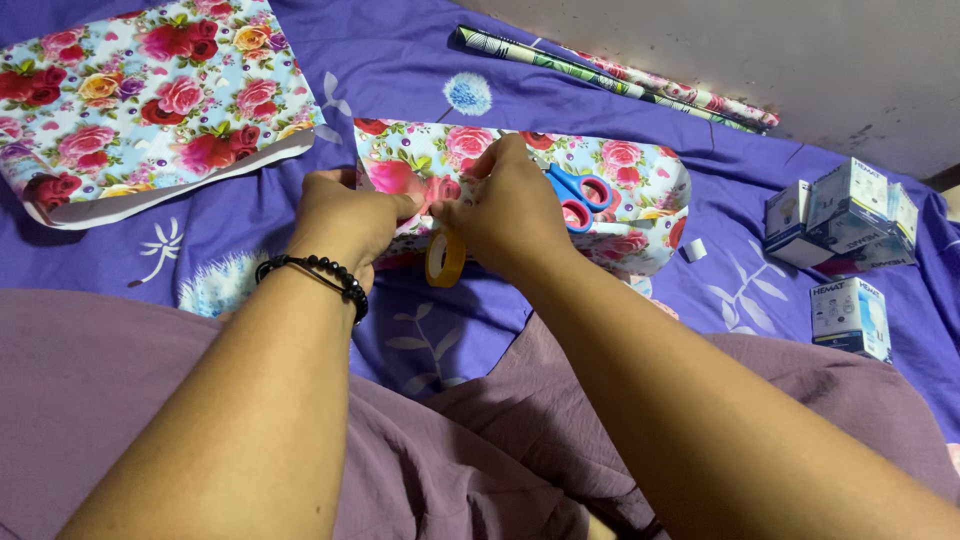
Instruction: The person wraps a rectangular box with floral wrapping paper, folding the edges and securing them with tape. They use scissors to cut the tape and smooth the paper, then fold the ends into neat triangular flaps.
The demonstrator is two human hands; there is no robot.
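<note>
While both hands press on the flowered wrapping paper [640,195] that is folded around a parcel, the work in hand looks like fixing a fold with tape, and it goes well only if the fold stays tight. The left hand [345,215] has its fingers curled together on the left end of the paper, with the thumb pointing toward the other hand; a black bead bracelet [318,272] sits on its wrist. The right hand [505,210] has its fingertips pinched together on the top edge of the paper, and a roll of yellow tape [446,258] hangs just under these fingers, between the two hands; I cannot tell if a strip is already pulled from it. In my judgement, the left fingers should hold the fold flat and without wrinkles, and the right fingers should lay the tape straight over the edge, then rub it down. Blue scissors [578,190] lie on the paper just beyond the right fingers, near enough to cut the tape. Farther from the left fingers is another flowered sheet [150,100], and well to the right of the right fingers are small white boxes [845,215], all on the purple bedsheet [400,70].
</note>
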